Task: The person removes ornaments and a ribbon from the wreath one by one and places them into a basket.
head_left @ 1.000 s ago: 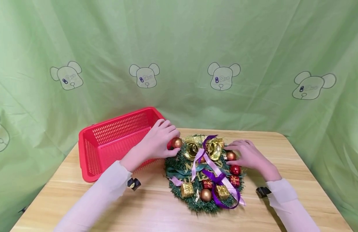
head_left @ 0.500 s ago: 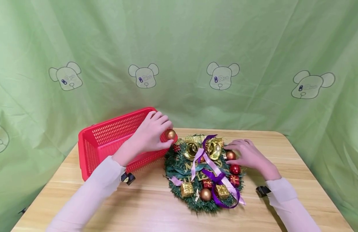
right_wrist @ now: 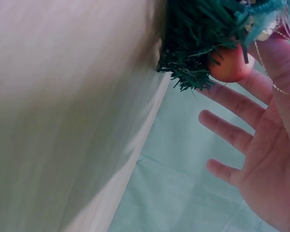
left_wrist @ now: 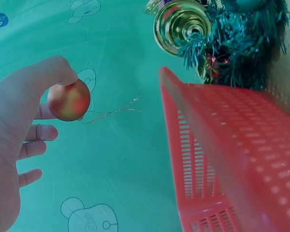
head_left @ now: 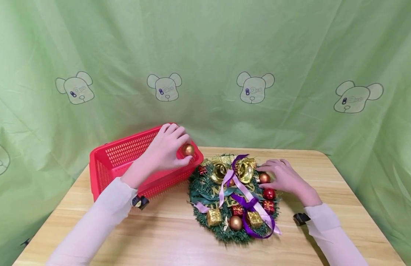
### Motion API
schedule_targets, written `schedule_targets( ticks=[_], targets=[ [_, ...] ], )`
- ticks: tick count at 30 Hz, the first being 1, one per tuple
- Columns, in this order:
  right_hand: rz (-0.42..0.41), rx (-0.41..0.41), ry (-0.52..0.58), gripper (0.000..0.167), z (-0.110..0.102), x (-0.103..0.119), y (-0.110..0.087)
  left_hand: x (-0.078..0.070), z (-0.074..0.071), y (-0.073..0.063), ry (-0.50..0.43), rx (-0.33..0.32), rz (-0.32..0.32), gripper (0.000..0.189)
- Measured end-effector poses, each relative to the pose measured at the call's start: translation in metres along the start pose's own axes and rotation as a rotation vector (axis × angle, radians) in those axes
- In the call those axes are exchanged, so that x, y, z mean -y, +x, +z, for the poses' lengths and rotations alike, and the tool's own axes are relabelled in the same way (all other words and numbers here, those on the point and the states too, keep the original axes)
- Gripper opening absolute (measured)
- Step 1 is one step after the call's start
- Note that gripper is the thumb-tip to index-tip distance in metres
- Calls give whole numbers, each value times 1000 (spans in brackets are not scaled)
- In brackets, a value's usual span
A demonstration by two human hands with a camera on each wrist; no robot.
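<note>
My left hand pinches a copper-gold bauble between thumb and fingers, above the right end of a red plastic basket. In the left wrist view, a thin twisted wire hangs from the bauble. To the right lies a Christmas wreath with gold bells, ribbons, small gift boxes and more baubles. My right hand holds the wreath's right edge, thumb and fingers on either side of another copper bauble. The right wrist view shows its other fingers spread; the thumb tip is partly hidden.
The slotted basket stands at the table's back left, its near wall close to the wreath. The wooden table ends at a back edge before a green curtain. Each wrist wears a small black camera.
My left hand has moved left and up, away from the wreath to above the basket, carrying the copper-gold bauble. My right hand stays at the wreath's right edge.
</note>
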State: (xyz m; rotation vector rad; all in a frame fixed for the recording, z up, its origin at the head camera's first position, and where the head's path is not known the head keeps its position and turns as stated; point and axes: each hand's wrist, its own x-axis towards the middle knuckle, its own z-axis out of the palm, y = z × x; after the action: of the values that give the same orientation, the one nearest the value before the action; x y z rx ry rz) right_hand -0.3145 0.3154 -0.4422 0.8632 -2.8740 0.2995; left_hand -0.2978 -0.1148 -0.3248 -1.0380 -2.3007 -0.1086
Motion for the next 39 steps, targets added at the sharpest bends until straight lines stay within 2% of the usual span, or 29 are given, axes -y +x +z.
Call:
schedule_targets(
  ticks=[15,23,33,39],
  targets=[
    [-26,-16,3,60,2,-1,1,11,-2,-7,5,14,-29,32],
    [-20,-16,-1,59,2,0,0,18,-7,-5,2,29,-52,33],
    [-19,-7,-6,60,2,1,-3,36,-9,-3,26,49,-62,30],
    [-25,-13,-9,60,1,0,-2,53,-4,-3,55,80,-69,30]
  ],
)
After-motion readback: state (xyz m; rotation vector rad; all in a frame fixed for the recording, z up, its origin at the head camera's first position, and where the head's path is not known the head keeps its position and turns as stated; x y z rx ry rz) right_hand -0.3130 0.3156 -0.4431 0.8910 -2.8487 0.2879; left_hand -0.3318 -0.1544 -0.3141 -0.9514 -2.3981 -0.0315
